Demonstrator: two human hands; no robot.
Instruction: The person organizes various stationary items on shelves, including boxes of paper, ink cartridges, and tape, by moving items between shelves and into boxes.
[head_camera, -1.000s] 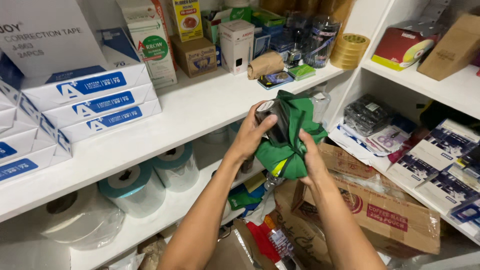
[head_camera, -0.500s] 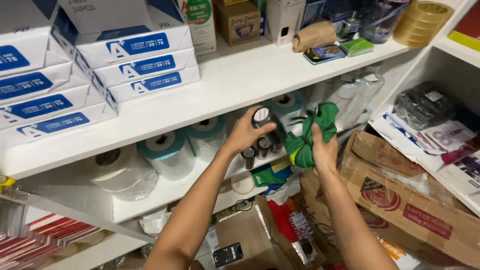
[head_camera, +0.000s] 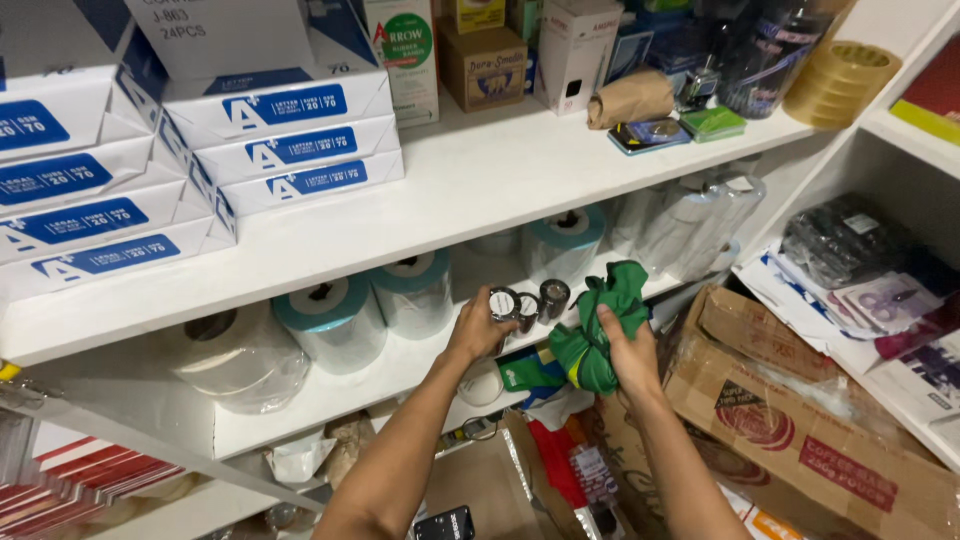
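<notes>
Left hand (head_camera: 478, 330): closed around a small dark roll (head_camera: 504, 303) with a pale end cap, held at the front edge of the lower shelf (head_camera: 330, 385).
Right hand (head_camera: 628, 352): clenched on a bunched green cloth (head_camera: 600, 320), held just in front of the lower shelf and above the cardboard box (head_camera: 800, 420).
Dark rolls: two more small dark rolls (head_camera: 553, 296) stand on the lower shelf just beside the held one, between the two hands.
Green cloth: crumpled, with a yellow stripe showing near its lower fold; it rises above the right fist and lies close to the standing rolls.
Lower shelf: white; carries large blue-edged tape rolls (head_camera: 330, 320) to the left of the left hand and clear wrapped rolls (head_camera: 700, 215) to the right.
Upper shelf (head_camera: 480, 180): white; bears stacked white-and-blue paper reams (head_camera: 280, 140) at left, small cartons (head_camera: 485, 65) at centre, a brown paper bundle (head_camera: 630, 98) and a stack of clear tape rings (head_camera: 835, 82) at right.
Below the hands: an open brown cardboard box, with green, red and white packets (head_camera: 545, 400) heaped beside it.
</notes>
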